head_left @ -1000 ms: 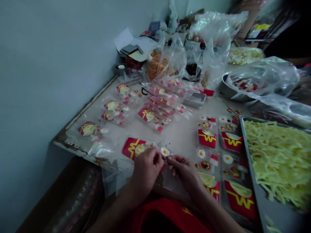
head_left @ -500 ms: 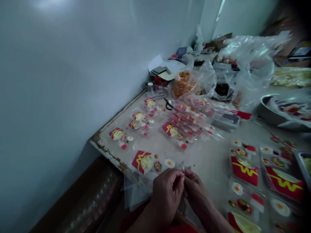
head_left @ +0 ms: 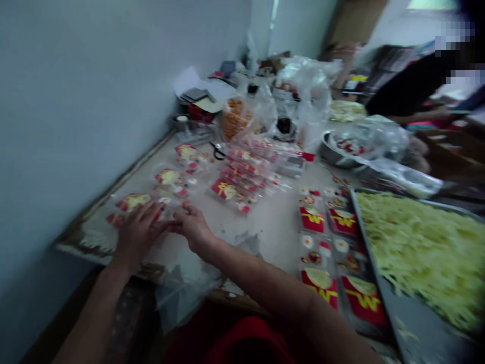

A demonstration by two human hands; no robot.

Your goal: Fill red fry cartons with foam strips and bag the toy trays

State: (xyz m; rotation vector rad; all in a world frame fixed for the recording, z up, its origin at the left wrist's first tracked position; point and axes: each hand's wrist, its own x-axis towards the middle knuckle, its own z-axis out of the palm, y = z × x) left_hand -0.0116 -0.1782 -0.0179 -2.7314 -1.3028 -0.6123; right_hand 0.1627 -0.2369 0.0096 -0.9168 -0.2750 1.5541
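My left hand [head_left: 138, 227] lies over clear plastic packets at the left of the table, its fingers stretched out. Beneath its fingers is a clear packet [head_left: 132, 201] with a red and yellow piece and pale strands, partly covered. My right hand [head_left: 193, 230] is beside it, thumb and fingers closed at the right edge of that packet; motion blur softens the exact grip. Similar filled packets [head_left: 168, 177] lie just beyond. Flat empty clear bags [head_left: 182, 293] hang over the front table edge, below my hands.
A pile of filled packets [head_left: 246, 172] lies mid-table near black scissors [head_left: 217, 151]. Packets in rows [head_left: 312, 220] lie right, beside a metal tray [head_left: 382, 298] of pale strands. Behind are a bag of orange pieces [head_left: 235, 121] and a metal bowl [head_left: 333, 156]. A person's dark sleeve [head_left: 409, 81] shows far right.
My hands have moved left and forward from the front edge, taking the packet to the others at the left. My left fingers have spread out. The view has turned right, showing the tray.
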